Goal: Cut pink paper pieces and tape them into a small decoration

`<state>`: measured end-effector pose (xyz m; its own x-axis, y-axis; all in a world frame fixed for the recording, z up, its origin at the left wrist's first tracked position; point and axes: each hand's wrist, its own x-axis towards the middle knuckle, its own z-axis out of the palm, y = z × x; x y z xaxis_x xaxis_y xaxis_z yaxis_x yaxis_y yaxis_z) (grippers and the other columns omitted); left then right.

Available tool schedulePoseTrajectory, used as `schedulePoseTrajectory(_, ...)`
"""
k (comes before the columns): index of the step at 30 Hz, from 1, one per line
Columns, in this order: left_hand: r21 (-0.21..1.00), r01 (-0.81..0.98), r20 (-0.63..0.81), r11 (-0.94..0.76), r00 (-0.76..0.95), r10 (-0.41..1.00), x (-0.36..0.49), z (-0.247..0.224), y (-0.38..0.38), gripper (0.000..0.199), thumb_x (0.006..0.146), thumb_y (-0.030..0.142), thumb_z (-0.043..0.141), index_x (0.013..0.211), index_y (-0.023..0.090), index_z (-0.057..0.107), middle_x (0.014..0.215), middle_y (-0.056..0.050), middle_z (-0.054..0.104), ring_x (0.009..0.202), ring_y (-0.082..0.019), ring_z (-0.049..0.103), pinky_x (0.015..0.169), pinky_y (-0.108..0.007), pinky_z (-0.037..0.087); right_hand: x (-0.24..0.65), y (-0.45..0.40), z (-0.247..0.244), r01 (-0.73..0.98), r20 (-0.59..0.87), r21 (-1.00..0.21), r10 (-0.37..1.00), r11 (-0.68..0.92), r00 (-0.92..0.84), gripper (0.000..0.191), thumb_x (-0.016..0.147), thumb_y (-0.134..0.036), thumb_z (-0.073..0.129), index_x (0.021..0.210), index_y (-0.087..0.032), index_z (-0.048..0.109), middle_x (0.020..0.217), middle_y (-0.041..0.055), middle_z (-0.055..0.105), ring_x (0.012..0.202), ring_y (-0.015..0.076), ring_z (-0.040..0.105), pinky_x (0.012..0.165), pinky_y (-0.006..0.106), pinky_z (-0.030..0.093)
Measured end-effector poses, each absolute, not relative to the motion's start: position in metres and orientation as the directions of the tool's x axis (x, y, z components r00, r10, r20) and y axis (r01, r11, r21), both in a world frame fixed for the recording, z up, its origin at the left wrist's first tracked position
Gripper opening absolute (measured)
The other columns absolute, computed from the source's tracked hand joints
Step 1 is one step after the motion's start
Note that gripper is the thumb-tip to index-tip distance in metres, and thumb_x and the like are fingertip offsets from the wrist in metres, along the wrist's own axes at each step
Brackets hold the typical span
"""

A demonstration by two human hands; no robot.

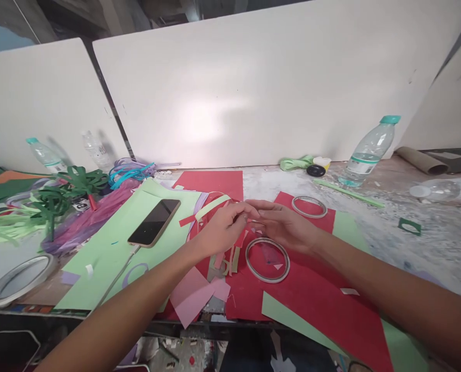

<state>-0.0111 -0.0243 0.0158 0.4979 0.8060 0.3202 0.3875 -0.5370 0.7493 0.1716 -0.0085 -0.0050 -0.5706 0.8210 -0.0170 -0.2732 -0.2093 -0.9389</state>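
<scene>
My left hand [230,219] and my right hand [282,222] meet above the red paper [311,289], fingertips together. Both are closed in a pinch; whatever lies between the fingers is hidden or too small to name. Just left of my left hand is a pale green paper strip [212,207] with a red end, curving over other strips. Below the hands lies a tape roll [268,279], nearly used up, around pink scraps. A second thin tape roll [310,215] rests on the red paper behind my right hand. Pink paper pieces [191,297] lie at the table's front edge.
A phone [155,222] with a cable lies on light green sheets [91,274]. At the left are dark green paper loops [83,181], a purple plastic bag [79,225] and a large tape roll [21,279]. A water bottle [369,152] stands at right, before a white board [253,88].
</scene>
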Motion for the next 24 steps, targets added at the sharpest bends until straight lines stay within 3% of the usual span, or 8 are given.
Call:
schedulePoseTrajectory(4,0.782,0.298,0.323,-0.548,0.558,0.764,-0.010,0.015,-0.024,0.028,0.092,0.018,0.035,0.097,0.020,0.062,0.107,-0.005,0.062,0.101,-0.016,0.057,0.089,-0.032,0.046,0.169,-0.010,0.002,-0.290,0.005,-0.924,0.749,-0.250,-0.662,0.029,0.087,-0.029,0.049,0.111,-0.023,0.063,0.115,0.0067,0.060,0.103,0.0188,0.056,0.092,0.035,0.042)
schedulePoseTrajectory(9,0.871,0.238,0.249,-0.431,0.543,0.802,-0.006,0.006,-0.023,0.021,0.089,0.027,0.047,0.102,0.019,0.061,0.107,-0.007,0.062,0.090,-0.016,0.060,0.082,-0.031,0.049,0.168,-0.014,0.004,-0.285,0.001,-0.925,0.750,-0.250,-0.662,0.034,0.090,-0.031,0.042,0.118,-0.023,0.061,0.111,0.0061,0.059,0.081,0.0155,0.054,0.080,0.032,0.046)
schedulePoseTrajectory(14,0.949,0.070,0.193,-0.307,0.644,0.741,-0.002,-0.001,-0.024,0.025,0.089,0.022,0.043,0.095,0.017,0.067,0.096,-0.007,0.067,0.091,-0.016,0.062,0.086,-0.031,0.049,0.167,-0.017,0.005,-0.183,-0.043,-0.961,0.766,-0.208,-0.641,0.048,0.092,-0.040,0.038,0.138,-0.027,0.043,0.097,0.0057,0.061,0.067,0.0136,0.050,0.068,0.029,0.046)
schedulePoseTrajectory(16,0.960,0.021,0.208,-0.279,0.613,0.762,-0.002,-0.001,-0.023,0.029,0.087,0.018,0.040,0.093,0.017,0.069,0.089,-0.006,0.069,0.084,-0.016,0.063,0.083,-0.031,0.050,0.171,-0.015,0.009,-0.057,-0.032,-0.994,0.764,-0.089,-0.645,0.051,0.092,-0.047,0.035,0.139,-0.029,0.041,0.099,0.0056,0.061,0.068,0.0144,0.052,0.067,0.030,0.046)
schedulePoseTrajectory(18,0.966,0.000,0.222,-0.259,0.517,0.827,-0.004,-0.001,-0.021,0.033,0.084,0.015,0.038,0.095,0.017,0.069,0.080,-0.005,0.068,0.077,-0.016,0.063,0.077,-0.030,0.051,0.181,-0.010,0.014,0.168,0.005,-0.977,0.797,0.133,-0.603,0.049,0.091,-0.052,0.037,0.136,-0.033,0.044,0.111,0.0057,0.060,0.079,0.0183,0.057,0.070,0.033,0.047)
schedulePoseTrajectory(19,0.969,-0.001,0.221,-0.247,0.453,0.864,-0.005,-0.001,-0.019,0.034,0.083,0.015,0.038,0.098,0.018,0.069,0.077,-0.004,0.067,0.075,-0.016,0.063,0.074,-0.029,0.051,0.187,-0.007,0.017,0.319,0.029,-0.913,0.820,0.255,-0.572,0.048,0.089,-0.052,0.042,0.133,-0.034,0.047,0.118,0.0052,0.058,0.088,0.0210,0.058,0.074,0.034,0.046)
schedulePoseTrajectory(21,0.975,-0.007,0.212,-0.222,0.333,0.919,-0.008,-0.002,-0.017,0.034,0.083,0.017,0.039,0.103,0.019,0.067,0.074,-0.003,0.066,0.073,-0.015,0.063,0.068,-0.027,0.051,0.202,0.001,0.019,0.556,0.102,-0.718,0.854,0.418,-0.510,0.043,0.086,-0.054,0.048,0.120,-0.029,0.058,0.109,0.0069,0.063,0.092,0.0244,0.059,0.076,0.035,0.046)
schedulePoseTrajectory(24,0.972,0.041,0.221,-0.233,0.202,0.954,-0.014,-0.004,-0.012,0.033,0.082,0.020,0.041,0.106,0.020,0.065,0.072,-0.003,0.066,0.068,-0.015,0.062,0.062,-0.026,0.049,0.222,0.010,0.017,0.712,-0.086,-0.569,0.831,0.411,-0.549,0.044,0.082,-0.057,0.050,0.112,-0.026,0.059,0.099,0.0076,0.065,0.085,0.0240,0.061,0.069,0.034,0.047)
